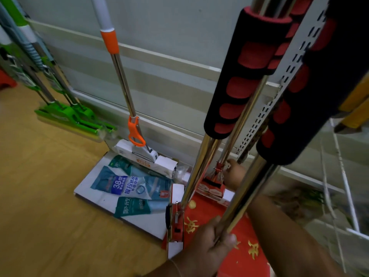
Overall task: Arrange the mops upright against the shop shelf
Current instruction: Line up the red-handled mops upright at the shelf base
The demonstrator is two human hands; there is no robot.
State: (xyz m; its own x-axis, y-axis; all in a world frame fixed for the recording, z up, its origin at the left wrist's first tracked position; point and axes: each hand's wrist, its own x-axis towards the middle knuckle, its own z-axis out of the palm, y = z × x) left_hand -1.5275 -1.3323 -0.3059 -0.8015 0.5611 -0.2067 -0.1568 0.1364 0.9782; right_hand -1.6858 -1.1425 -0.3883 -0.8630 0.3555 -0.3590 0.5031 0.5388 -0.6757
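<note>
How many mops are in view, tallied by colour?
Green mops: 2, leaning at the far left
Orange mop: 1, standing against the wall panel
Red-and-black mops: 3, the nearest pole gripped in the left hand; the right hand is down at a red mop head
Total: 6

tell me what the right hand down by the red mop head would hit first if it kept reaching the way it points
Probably the red mop head's hinge, which the right hand already seems to touch; behind it stands the shelf base. Depth is unclear.
</note>
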